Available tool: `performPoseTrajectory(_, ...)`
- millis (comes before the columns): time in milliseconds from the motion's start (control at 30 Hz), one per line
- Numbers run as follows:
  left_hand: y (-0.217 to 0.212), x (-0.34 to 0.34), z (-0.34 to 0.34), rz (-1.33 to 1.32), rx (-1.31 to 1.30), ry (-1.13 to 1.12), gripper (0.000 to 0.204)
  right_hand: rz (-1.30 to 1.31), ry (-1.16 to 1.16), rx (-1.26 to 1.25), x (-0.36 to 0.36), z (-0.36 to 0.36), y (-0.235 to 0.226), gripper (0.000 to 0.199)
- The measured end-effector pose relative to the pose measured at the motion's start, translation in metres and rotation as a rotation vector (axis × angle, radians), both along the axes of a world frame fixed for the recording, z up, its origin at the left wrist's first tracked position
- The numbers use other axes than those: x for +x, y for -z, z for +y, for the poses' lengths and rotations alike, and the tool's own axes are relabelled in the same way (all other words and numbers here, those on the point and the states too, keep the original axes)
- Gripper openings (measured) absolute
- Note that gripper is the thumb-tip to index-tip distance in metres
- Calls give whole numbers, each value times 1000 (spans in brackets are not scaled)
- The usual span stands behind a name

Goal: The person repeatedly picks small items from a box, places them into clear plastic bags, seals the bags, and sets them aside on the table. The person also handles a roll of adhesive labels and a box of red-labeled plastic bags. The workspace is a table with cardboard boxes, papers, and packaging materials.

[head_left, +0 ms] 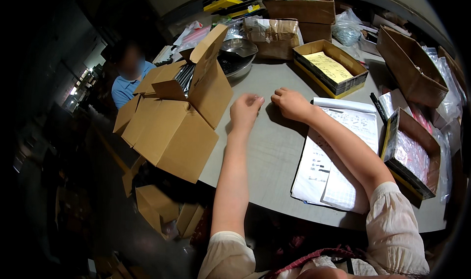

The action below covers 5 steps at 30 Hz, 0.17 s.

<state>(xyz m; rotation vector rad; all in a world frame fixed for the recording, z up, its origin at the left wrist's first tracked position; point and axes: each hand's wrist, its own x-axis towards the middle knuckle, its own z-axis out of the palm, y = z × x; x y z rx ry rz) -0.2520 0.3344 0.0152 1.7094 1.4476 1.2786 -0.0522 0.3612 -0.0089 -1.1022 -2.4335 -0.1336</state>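
Grey table (274,146), both hands resting on it empty. Left hand (245,110) loosely curled, right hand (290,102) clenched beside the paper sheets (328,166).

Overhead light falls evenly on the counter (274,146); the hands cast soft shadows. Left side dim, rim black. Fisheye bends edges; mild blur throughout.

Bare grey tabletop (267,146) is lying open ahead of both hands. A tall open brown cardboard carton (179,112) is blocking the left, a shallow yellow-lined cardboard tray (329,65) is standing beyond, and white printed paper sheets (326,166) are covering the right.
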Motion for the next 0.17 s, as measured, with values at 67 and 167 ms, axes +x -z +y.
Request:
performPoseTrajectory(67, -6, 6, -2, -1, -75, 54, 32, 178, -21, -65, 15, 8, -1, 21)
performPoseTrajectory(167, -8, 4, -8, 41, -104, 157, 31, 473, -98, -320, 16, 11, -21, 25)
